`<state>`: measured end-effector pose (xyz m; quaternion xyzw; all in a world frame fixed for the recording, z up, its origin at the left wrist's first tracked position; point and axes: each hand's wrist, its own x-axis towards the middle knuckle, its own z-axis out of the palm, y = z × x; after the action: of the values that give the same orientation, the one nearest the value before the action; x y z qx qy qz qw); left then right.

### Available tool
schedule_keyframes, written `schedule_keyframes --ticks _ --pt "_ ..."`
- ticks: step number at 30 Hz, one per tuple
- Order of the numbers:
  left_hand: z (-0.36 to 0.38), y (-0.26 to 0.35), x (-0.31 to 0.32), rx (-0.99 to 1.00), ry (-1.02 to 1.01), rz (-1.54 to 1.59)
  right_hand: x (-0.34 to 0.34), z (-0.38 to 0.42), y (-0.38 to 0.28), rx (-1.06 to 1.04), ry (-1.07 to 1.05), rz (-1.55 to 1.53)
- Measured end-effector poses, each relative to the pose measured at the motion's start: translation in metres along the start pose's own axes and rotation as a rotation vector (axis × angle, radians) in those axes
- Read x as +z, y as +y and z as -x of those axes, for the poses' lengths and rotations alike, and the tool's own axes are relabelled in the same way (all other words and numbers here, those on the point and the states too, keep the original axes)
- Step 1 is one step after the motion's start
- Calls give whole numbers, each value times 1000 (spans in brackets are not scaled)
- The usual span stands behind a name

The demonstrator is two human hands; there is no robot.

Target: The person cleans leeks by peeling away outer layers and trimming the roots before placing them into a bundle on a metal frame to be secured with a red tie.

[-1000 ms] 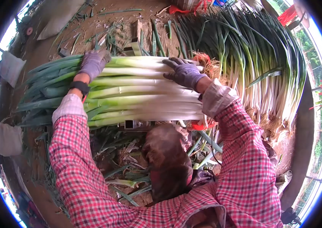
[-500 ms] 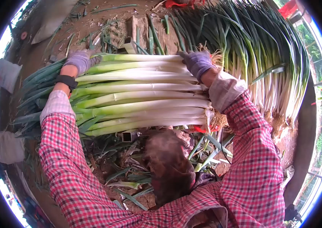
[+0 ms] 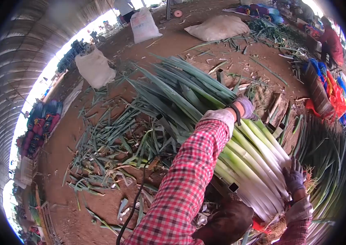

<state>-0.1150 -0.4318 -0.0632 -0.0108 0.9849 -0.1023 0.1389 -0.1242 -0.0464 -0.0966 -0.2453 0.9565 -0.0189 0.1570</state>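
A wide layer of long green onions lies in front of me, green leaves toward the upper left and white root ends toward the lower right. My left hand, in a purple glove, is closed at the far edge of the stalks where white turns to green. My gloved right hand rests at the root ends with its fingers spread, touching the stalks. A pile of more green onions lies on the right, past the roots.
White sacks stand on the dirt floor, and another sack lies flat. Cut leaves litter the ground at left. A crate with red and blue bags is at right. A person in red is at the upper right.
The view has swung toward the left and up, showing the leaf ends and the floor. My right hand's fingers are now spread at the roots. My left hand remains at the far edge.
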Motion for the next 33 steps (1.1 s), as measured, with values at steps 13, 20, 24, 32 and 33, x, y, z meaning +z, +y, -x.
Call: schedule_keyframes --ticks 13,20,24,32,33 --pt "-4 9 2 -44 -67 -100 3 11 -39 -108 99 -2" --pt "8 8 4 134 429 209 10 9 -39 -91 152 46" --pt "76 2 -20 103 194 200 6 12 -42 -84 139 0" --pt "84 -63 -4 -179 -66 179 6 13 -42 -89 127 -32" --pt "84 -62 -9 -174 -112 162 5 14 -42 -84 124 -28"
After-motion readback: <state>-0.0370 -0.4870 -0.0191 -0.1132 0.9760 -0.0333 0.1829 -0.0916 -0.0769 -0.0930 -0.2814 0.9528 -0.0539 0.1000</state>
